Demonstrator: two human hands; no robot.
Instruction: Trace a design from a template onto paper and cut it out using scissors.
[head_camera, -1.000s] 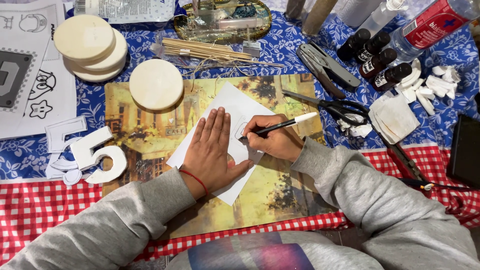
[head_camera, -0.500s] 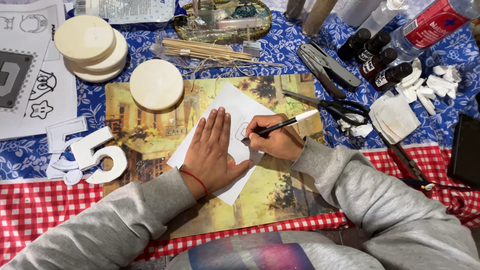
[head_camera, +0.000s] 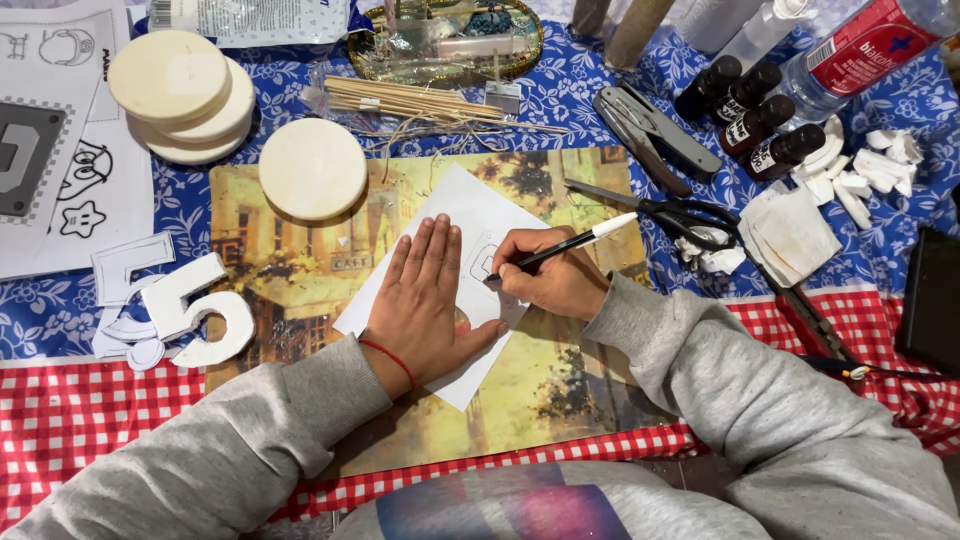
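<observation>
On the placemat (head_camera: 290, 260), hands (head_camera: 430, 300) pin paper (head_camera: 470, 205); gold tray (head_camera: 365, 50) holds clutter.

Evenly lit, sharp overhead view

Soft, warm indoor light falls from above; the hands (head_camera: 480, 290) cast only faint shadows on the white paper (head_camera: 470, 205). Focus holds across the worktop (head_camera: 90, 400), with slight softness at the frame's edges.

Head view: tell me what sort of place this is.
Probably a home craft table: a sheet of white paper being drawn on with a pen, round wooden discs, scissors, small paint bottles.
</observation>
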